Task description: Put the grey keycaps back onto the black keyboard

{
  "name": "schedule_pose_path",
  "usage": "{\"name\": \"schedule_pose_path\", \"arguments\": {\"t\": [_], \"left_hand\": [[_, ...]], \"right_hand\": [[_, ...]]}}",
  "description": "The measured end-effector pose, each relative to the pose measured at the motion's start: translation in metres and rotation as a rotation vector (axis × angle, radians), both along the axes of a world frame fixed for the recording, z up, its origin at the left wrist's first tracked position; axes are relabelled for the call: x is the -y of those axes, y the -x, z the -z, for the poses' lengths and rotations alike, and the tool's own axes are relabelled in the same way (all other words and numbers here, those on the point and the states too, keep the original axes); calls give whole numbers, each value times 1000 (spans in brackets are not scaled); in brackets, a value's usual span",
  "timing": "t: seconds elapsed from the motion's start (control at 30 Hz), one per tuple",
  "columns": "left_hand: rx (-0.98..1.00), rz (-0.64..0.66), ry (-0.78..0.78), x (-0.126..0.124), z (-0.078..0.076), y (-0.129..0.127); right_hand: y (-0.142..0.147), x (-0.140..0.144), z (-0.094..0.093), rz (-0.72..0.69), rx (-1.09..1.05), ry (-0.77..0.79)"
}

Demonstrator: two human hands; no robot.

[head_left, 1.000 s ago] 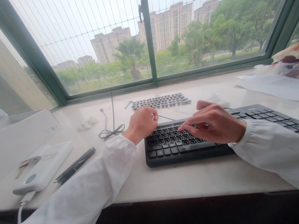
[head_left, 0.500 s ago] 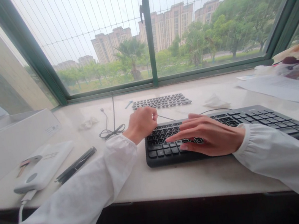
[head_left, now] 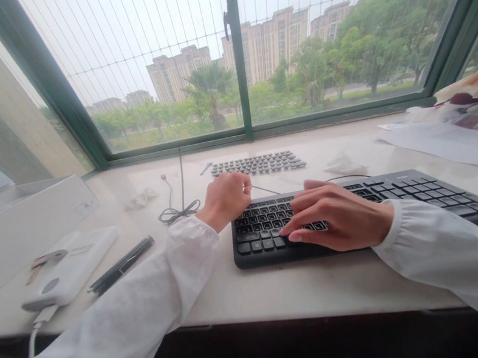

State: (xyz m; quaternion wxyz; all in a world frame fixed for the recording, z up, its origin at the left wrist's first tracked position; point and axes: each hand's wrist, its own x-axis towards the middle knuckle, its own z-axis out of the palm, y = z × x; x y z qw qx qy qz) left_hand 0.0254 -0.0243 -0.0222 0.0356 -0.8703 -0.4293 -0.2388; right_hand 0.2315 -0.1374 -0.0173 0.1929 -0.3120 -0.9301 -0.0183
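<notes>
A pale stone sill (head_left: 287,294) runs across the frame below a window. At centre right lies a black keyboard (head_left: 408,195). An open white box (head_left: 20,224) sits at the left edge; its contents cannot be seen. The right hand (head_left: 338,217) lies flat on the keys, fingers spread and pointing left. The left hand (head_left: 224,197) is curled into a fist at the keyboard's upper left corner, pinching a thin wire tool (head_left: 263,187). Loose keycaps (head_left: 259,163) lie in rows beyond
</notes>
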Motion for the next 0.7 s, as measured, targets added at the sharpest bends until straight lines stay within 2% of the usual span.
{"name": "schedule_pose_path", "arguments": {"t": [0.7], "left_hand": [[5,-5,-33,1,-1,0]], "right_hand": [[0,-3,5,10,-85,39]]}}
